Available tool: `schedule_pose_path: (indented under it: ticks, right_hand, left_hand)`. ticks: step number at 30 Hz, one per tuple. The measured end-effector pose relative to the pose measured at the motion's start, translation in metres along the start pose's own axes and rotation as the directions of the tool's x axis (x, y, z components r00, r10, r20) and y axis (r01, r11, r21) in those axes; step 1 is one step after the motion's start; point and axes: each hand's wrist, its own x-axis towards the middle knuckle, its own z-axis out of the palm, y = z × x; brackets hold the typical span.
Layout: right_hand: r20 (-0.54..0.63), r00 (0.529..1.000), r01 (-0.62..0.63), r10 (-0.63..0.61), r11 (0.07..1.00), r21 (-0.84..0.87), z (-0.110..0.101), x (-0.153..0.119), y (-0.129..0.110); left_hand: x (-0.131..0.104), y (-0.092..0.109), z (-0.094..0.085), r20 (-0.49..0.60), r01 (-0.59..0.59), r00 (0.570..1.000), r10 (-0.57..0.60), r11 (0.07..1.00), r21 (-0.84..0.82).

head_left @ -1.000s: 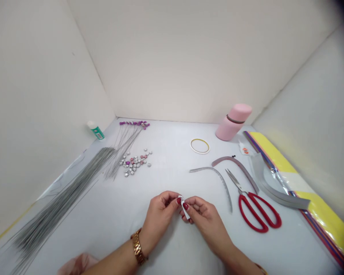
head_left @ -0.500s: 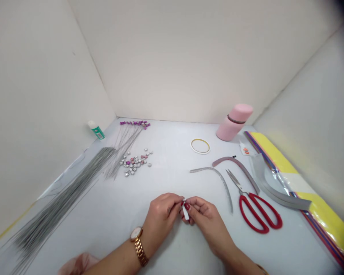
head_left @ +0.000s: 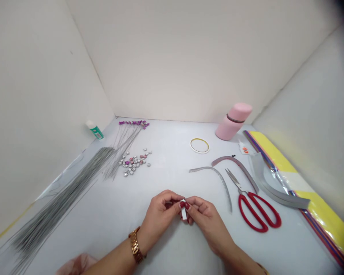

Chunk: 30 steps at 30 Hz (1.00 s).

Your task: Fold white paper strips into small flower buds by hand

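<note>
A short white paper strip (head_left: 184,214) is pinched between my two hands, low in the middle of the view. My left hand (head_left: 162,212), with a gold watch on its wrist, grips the strip's upper end between thumb and finger. On the other side my right hand (head_left: 204,215) pinches the same end, its thumb close beside the left thumb. The strip's free end hangs down toward me. Fingertips cover the top of the strip, so its shape there is hidden.
Folded stars (head_left: 134,164), grey wires (head_left: 65,194) and purple-tipped stems (head_left: 133,123) lie at left, near a glue stick (head_left: 95,130). Rightward are a tape roll (head_left: 200,146), grey strips (head_left: 222,181), red scissors (head_left: 255,210), a pink bottle (head_left: 233,122) and packed coloured paper (head_left: 298,181).
My left hand has turned slightly, its thumb shifting over the strip's upper end and the watch face rolling out of sight. My right hand has stayed nearly still.
</note>
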Motion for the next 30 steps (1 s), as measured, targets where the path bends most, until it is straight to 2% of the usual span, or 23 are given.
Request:
schedule_pose_path:
  ticks: [5,9,13,16,22,26,30]
  right_hand:
    - [0.010,0.998,-0.063,0.063,0.998,0.014,0.000,-0.001,0.002]
    - [0.001,0.995,-0.096,0.096,0.995,-0.018,0.001,-0.001,0.004]
    - [0.013,0.996,-0.089,0.089,0.996,0.008,0.002,-0.001,0.001]
    - [0.018,0.995,-0.097,0.096,0.994,0.057,0.002,-0.001,-0.001]
    - [0.004,0.996,-0.086,0.086,0.991,0.105,0.001,0.000,-0.001]
    - [-0.017,0.996,-0.089,0.092,0.985,0.150,0.001,-0.002,-0.006]
    - [-0.011,0.995,-0.092,0.095,0.981,0.173,0.000,-0.002,-0.006]
  left_hand:
    - [0.000,-0.002,0.000,-0.053,0.087,0.994,-0.094,0.987,-0.137]
    - [0.000,-0.007,0.001,-0.138,0.122,0.980,-0.141,0.983,-0.139]
    - [-0.002,-0.006,0.002,-0.156,0.074,0.985,-0.081,0.996,-0.049]
    - [-0.005,-0.005,0.002,-0.166,-0.022,0.985,0.037,0.996,0.089]
    - [-0.007,0.003,-0.003,-0.003,-0.240,0.966,0.260,0.897,0.372]
    - [-0.006,0.008,-0.005,0.084,-0.313,0.948,0.307,0.850,0.424]
    - [-0.006,0.007,-0.005,0.115,-0.336,0.941,0.318,0.837,0.433]
